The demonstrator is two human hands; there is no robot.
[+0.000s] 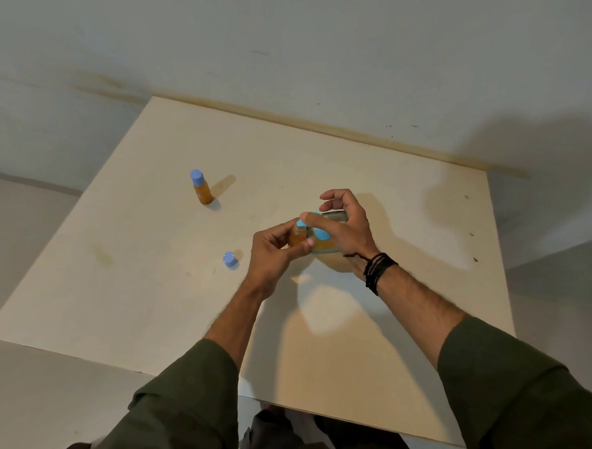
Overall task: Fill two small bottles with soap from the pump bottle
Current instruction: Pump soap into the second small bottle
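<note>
Two bottles to fill, and one already stands capped at upper left of the table (407,218); the second is in hand. My pump bottle (326,248) sits at frame centre under my right hand (346,228), whose forefinger rests on the blue pump head; I should press slowly and keep the spout over the neck. My left hand (272,256) grips the open small bottle (297,237) just left of the pump, touching it; the loose cap (230,259) lies left of that hand.

Capped bottle (201,187) far left, loose cap (230,259) near left hand (272,256) — table (407,218) right side open.
</note>
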